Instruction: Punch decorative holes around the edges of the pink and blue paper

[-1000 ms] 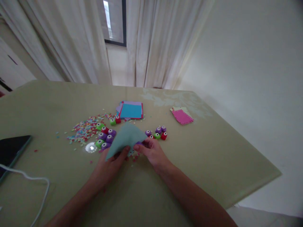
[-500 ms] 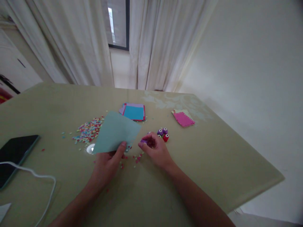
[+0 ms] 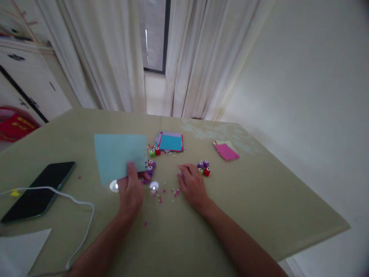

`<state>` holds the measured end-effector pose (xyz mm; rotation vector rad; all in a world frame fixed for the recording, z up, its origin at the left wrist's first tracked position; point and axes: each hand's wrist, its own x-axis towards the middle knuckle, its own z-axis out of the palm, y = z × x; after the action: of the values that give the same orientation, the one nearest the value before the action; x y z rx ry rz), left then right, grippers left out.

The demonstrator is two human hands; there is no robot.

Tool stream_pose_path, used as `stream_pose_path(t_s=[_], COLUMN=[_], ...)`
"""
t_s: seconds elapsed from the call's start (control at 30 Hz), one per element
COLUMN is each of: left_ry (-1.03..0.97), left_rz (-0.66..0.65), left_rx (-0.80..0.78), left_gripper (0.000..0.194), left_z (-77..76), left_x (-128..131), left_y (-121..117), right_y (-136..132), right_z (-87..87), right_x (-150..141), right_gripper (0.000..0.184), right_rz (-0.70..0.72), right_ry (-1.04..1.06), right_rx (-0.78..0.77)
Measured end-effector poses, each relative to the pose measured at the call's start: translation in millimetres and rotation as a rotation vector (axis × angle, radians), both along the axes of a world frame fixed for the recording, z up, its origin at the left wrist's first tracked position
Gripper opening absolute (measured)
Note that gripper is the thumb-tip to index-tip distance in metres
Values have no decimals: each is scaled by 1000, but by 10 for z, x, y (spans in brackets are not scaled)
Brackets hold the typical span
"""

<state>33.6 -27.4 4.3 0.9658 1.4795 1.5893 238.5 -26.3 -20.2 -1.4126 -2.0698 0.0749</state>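
My left hand (image 3: 132,192) pinches a light blue sheet of paper (image 3: 115,157) by its lower right part, thumb on top. Small holes run along the sheet's right edge. Partly hidden behind that edge are purple craft punches (image 3: 151,166) with round eye-like tops. My right hand (image 3: 193,187) rests low over the table, thumb and forefinger apart, and I see nothing held between them. Just right of its fingers stands a cluster of small purple, green and red craft punches (image 3: 206,172). Paper confetti (image 3: 175,192) lies between my hands.
A stack of coloured paper (image 3: 171,142) lies farther back, with green and red punches (image 3: 157,151) beside it. Pink and pale green cards with patterned edges (image 3: 227,151) are at the right. A black tablet (image 3: 43,188), white cable (image 3: 89,223) and white paper (image 3: 25,246) occupy the left.
The blue sheet has swung left and turned more upright in my left hand. My right hand has let go of a small purple punch and its fingers have spread. The view has shifted left.
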Motion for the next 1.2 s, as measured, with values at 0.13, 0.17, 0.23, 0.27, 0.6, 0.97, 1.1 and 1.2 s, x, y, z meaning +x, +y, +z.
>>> stream_pose_path(t_s=[0.13,0.17,0.23,0.27,0.6,0.97,1.1,1.2], left_ry=[-88,-97,-99,-94,58,357,416,476], left_rz=[-11,-20,-43,-54,-223,-444,-498,-522], left_rx=[3,-2,-19,-29,-132,-370,-427,-489], left_gripper=[67,71,73,72,53,49,52,55], left_z=[-55,-66,-73,-67,1,-3,-6,-9], left_x=[43,57,69,66,130,204,202,212], left_y=[26,25,18,13,-29,-211,-242,-264], right_y=[171,265,464,547,-173,-112,-125,-156], right_z=[75,94,130,147,35,146,139,154], right_x=[-344,-445,-627,-696,-328,18,30,9], right_gripper=[45,48,54,54,18,39,46,43], right_rz=[154,188,243,265,142,-82,-79,-69], right_ry=[-79,-111,-186,-222,-198,857,972,985], right_rx=[-46,-56,-79,-95,-116,-271,-295,-280])
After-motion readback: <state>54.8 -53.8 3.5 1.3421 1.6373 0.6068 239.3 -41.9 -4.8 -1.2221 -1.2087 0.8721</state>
